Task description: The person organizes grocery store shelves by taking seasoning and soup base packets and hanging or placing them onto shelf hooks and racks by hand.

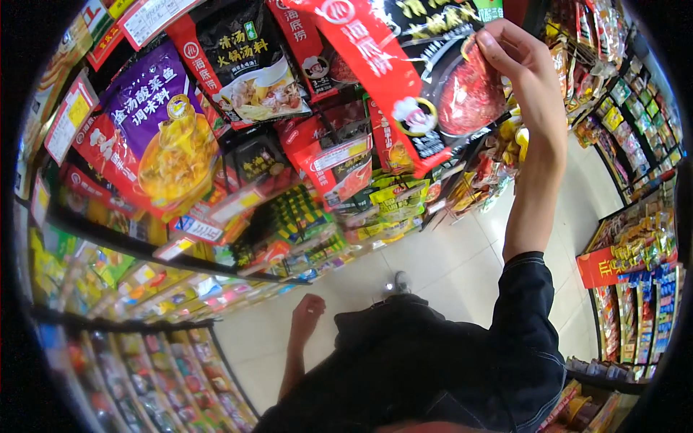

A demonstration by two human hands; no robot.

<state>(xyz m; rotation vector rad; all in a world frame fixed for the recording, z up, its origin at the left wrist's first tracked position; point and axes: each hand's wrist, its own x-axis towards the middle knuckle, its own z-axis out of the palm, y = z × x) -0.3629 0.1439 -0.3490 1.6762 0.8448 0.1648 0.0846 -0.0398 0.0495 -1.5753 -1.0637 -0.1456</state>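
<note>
My right hand (517,57) pinches the right edge of a red-and-black Haidilao hot pot seasoning packet (471,100), thumb on its front and fingers behind. This packet is close to the camera, in front of the shelves, and its top runs out of view. Left of it are a black-and-red soup base packet (260,65) and a purple pickled-fish seasoning packet (168,124). Down by my left side hangs my left hand (308,312), away from the shelves, its fingers loosely curled. I see nothing in it, but its palm is hidden.
Price tags (70,119) stick out along the shelf edges. Lower shelves hold green packets (400,203) and other bagged goods. Tiled floor (444,249) runs between this shelving and a stocked rack (633,303) at the right. My shoe (401,282) shows below.
</note>
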